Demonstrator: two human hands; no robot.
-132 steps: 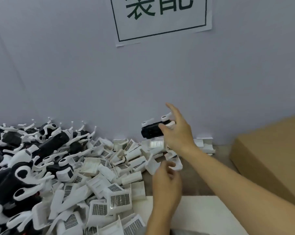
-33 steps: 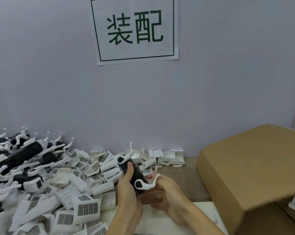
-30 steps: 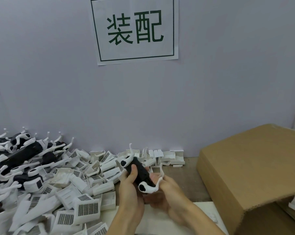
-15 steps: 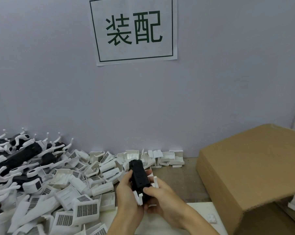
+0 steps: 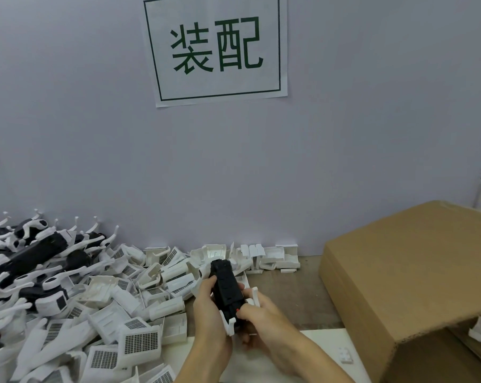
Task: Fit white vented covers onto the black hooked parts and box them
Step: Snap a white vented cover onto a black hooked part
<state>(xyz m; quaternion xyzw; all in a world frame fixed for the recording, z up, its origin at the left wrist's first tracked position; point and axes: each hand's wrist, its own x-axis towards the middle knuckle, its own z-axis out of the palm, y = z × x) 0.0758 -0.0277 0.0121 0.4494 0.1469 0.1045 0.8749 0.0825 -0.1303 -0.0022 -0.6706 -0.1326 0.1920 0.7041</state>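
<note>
I see both hands raised together above the desk (image 5: 294,294), just ahead of me: left hand (image 5: 210,313) and right hand (image 5: 261,316) each have a clenched grip on the black hooked part (image 5: 226,288), tilted away, beside the white vented covers (image 5: 140,341).

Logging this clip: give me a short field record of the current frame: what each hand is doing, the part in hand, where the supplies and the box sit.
left hand: grips the black hooked part from its left side
right hand: pinches the part's near end
part in hand: black body, white hooks showing at its near end; cover fit cannot be told
white vented covers: loose heap, left of hands
unassembled black parts: piled far left
cardboard box: right, flap up
wall sign: green characters
</note>
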